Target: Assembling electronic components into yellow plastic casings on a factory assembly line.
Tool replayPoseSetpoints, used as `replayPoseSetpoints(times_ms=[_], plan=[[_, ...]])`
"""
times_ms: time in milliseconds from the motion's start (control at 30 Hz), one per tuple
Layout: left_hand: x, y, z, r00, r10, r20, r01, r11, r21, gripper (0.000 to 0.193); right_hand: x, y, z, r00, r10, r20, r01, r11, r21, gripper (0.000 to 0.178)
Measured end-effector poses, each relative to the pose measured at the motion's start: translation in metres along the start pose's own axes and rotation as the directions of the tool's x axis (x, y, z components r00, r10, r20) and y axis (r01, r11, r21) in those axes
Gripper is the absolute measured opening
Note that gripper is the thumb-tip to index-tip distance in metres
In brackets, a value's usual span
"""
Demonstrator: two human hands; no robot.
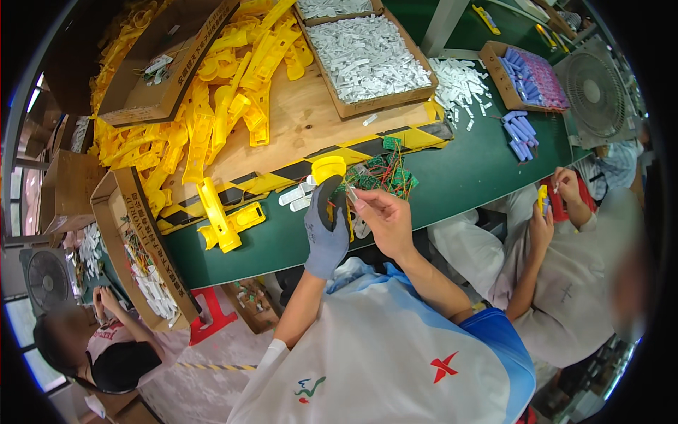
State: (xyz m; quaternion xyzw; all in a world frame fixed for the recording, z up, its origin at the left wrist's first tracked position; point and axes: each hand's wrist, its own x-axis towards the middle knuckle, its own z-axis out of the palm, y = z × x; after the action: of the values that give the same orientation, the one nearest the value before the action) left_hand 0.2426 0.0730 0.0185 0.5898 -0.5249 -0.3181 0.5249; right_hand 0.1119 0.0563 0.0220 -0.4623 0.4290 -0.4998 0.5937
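Note:
My left hand (328, 230), in a grey glove with dark fingers, is closed round a yellow plastic housing (329, 167). The housing's round end shows above the fingers, while the palm hides most of its body. Beside it, the bare fingers of my right hand (387, 220) pinch a small whitish piece (351, 192) against the housing's side. Just beyond both hands lies a heap of green circuit boards (399, 181) with red and black wires. Several white strips (291, 196) rest left of the glove. Further left are loose yellow housings (220, 215) on the green table.
A large pile of yellow housings (233, 92) covers the wooden board, edged with striped tape (282, 172). Boxes of white parts (371, 60) and purple cylindrical cells (533, 78) stand beyond. An open carton (152, 247) is at left. Co-workers sit at right (558, 275) and left (116, 339).

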Motion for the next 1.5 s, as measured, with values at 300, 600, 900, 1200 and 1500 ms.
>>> replayPoseSetpoints(times_ms=[300,600,900,1200,1500], plan=[[-0.003,0.007,-0.003,0.997,0.037,0.069,-0.041,0.998,0.052,0.039,0.014,-0.003,-0.023,0.967,0.198,0.163,-0.223,0.963,0.153,0.011],[-0.002,0.018,-0.003,0.984,-0.107,0.145,0.121,0.988,-0.094,0.035,0.022,-0.007,-0.032,0.953,0.222,0.206,-0.249,0.962,0.114,0.051],[-0.007,0.014,-0.002,0.985,-0.149,0.084,0.156,0.984,-0.087,0.033,0.017,0.005,-0.024,0.967,0.114,0.226,-0.14,0.985,0.105,0.05],[0.004,0.021,-0.003,0.989,0.011,0.149,-0.005,0.999,-0.04,0.038,0.032,-0.023,-0.033,0.959,0.154,0.238,-0.171,0.984,0.053,0.033],[0.011,0.015,-0.011,0.978,0.073,0.196,-0.077,0.997,0.013,0.037,0.044,-0.022,-0.041,0.902,0.273,0.334,-0.296,0.955,0.017,0.029]])
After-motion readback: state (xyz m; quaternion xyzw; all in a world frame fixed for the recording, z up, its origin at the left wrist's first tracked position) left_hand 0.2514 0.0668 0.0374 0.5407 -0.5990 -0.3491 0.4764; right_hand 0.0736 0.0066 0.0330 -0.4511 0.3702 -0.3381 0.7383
